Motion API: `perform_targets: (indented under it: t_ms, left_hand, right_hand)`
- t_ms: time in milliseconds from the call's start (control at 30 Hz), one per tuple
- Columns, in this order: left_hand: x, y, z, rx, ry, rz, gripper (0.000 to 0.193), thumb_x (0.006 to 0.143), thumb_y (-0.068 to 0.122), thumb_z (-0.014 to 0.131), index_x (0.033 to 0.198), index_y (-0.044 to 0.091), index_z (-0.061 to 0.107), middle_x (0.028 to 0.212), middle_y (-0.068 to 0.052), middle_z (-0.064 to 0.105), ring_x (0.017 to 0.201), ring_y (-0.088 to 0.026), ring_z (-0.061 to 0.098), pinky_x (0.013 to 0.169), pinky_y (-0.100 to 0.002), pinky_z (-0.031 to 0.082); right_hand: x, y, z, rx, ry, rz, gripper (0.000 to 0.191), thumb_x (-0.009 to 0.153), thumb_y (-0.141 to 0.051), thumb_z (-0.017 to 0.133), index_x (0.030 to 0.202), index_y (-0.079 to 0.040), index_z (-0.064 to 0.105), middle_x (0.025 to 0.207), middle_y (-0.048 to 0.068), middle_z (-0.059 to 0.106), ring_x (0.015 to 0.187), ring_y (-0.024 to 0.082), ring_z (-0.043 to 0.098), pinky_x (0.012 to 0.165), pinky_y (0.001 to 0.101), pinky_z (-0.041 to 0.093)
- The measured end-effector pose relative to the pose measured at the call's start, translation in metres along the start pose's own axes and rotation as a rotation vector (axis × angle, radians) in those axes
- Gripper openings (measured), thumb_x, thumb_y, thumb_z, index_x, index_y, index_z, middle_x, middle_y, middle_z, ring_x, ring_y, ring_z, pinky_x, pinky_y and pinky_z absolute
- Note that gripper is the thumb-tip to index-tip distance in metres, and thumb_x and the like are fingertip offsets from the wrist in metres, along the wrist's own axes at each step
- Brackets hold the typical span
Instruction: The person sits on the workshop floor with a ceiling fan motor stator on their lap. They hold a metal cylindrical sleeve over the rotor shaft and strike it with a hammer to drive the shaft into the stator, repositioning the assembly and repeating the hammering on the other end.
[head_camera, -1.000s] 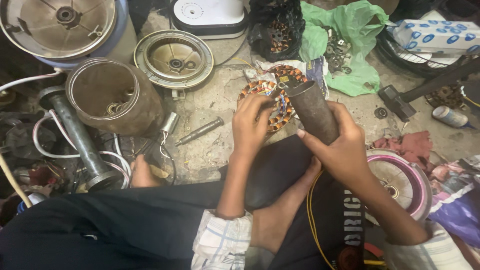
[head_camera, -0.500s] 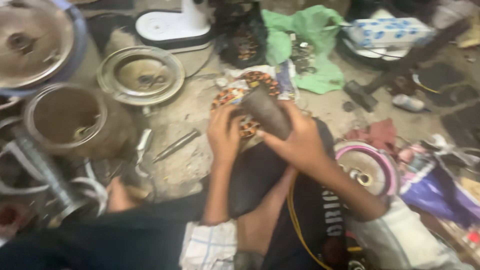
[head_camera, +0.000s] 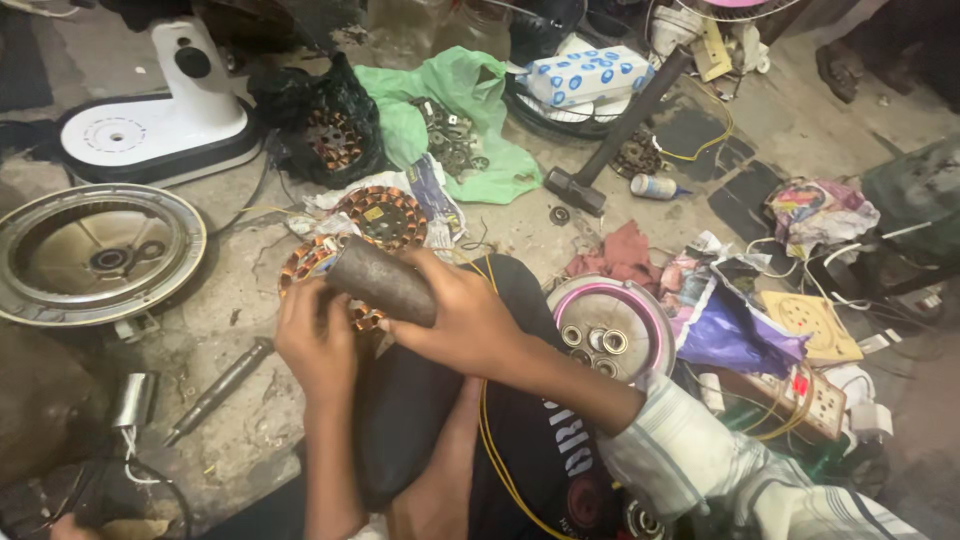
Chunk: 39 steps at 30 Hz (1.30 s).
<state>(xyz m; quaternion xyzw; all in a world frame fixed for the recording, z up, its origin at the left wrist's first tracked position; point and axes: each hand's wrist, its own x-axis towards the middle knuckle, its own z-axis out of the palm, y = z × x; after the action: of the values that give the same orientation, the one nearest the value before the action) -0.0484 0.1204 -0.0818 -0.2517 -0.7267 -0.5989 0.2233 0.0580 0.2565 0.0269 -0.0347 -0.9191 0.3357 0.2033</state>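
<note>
The metal pipe (head_camera: 382, 281) was dark grey with rusty brown spots. The wire coil (head_camera: 318, 262) under it was shiny orange, like copper. A second coil (head_camera: 383, 215) beside it was orange and brown, with a small yellow patch. The plastic bag (head_camera: 450, 110) was bright green. The box (head_camera: 588, 75) was white with blue dots. The fan base (head_camera: 150, 125) was white with a black edge. The round metal cover (head_camera: 95, 255) was silver and gold. The round lid (head_camera: 612, 320) was grey with a pink ring. The rag (head_camera: 620, 255) was dull red. The sleeve (head_camera: 720, 465) was white with thin dark checks. The thin wire (head_camera: 490, 450) was yellow.
</note>
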Motion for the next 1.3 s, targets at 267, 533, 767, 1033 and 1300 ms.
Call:
perform_targets:
  t_ms: [267,533,767,1033,1300]
  left_hand:
    - [0.004,0.011,0.002,-0.138,0.037,-0.139,0.016,0.09,-0.004,0.071,0.105,-0.001,0.065,0.103,-0.014,0.066,0.093,-0.03,0.069,0.081,-0.039,0.056]
    - [0.004,0.014,0.0,-0.018,0.031,-0.002,0.02,0.089,-0.007,0.071,0.108,-0.002,0.065,0.107,-0.017,0.069,0.098,-0.032,0.068,0.088,-0.04,0.054]
    - [0.018,0.022,-0.001,-0.077,0.023,-0.025,0.016,0.09,-0.007,0.068,0.105,-0.002,0.066,0.11,-0.015,0.069,0.102,-0.029,0.069,0.089,-0.039,0.056]
    - [0.02,0.034,-0.007,-0.075,-0.023,-0.08,0.013,0.091,-0.004,0.07,0.103,-0.002,0.068,0.106,-0.014,0.069,0.097,-0.024,0.07,0.077,-0.033,0.057]
    - [0.015,0.026,-0.005,-0.115,-0.078,-0.215,0.014,0.09,-0.003,0.069,0.104,-0.001,0.068,0.104,-0.013,0.069,0.087,-0.024,0.07,0.071,-0.033,0.057]
  right_hand:
    - [-0.005,0.01,-0.007,0.02,0.002,0.004,0.066,0.079,-0.029,0.082,0.133,-0.004,0.054,0.112,0.022,0.072,0.104,0.036,0.074,0.084,0.042,0.059]
    - [-0.009,0.01,-0.01,0.013,-0.004,0.069,0.062,0.079,-0.028,0.082,0.131,-0.006,0.057,0.108,0.02,0.072,0.102,0.036,0.074,0.083,0.042,0.059]
    - [-0.007,0.009,-0.015,0.002,-0.022,0.085,0.067,0.076,-0.029,0.082,0.132,-0.005,0.055,0.113,0.022,0.071,0.106,0.038,0.072,0.087,0.0437,0.057]
    - [-0.012,0.011,-0.018,0.052,-0.042,0.127,0.063,0.078,-0.03,0.082,0.13,-0.006,0.056,0.108,0.021,0.073,0.1,0.034,0.075,0.083,0.0413,0.059]
    - [-0.017,0.01,-0.01,0.066,-0.051,0.14,0.064,0.078,-0.03,0.083,0.131,-0.005,0.057,0.109,0.021,0.073,0.101,0.034,0.075,0.085,0.0412,0.058]
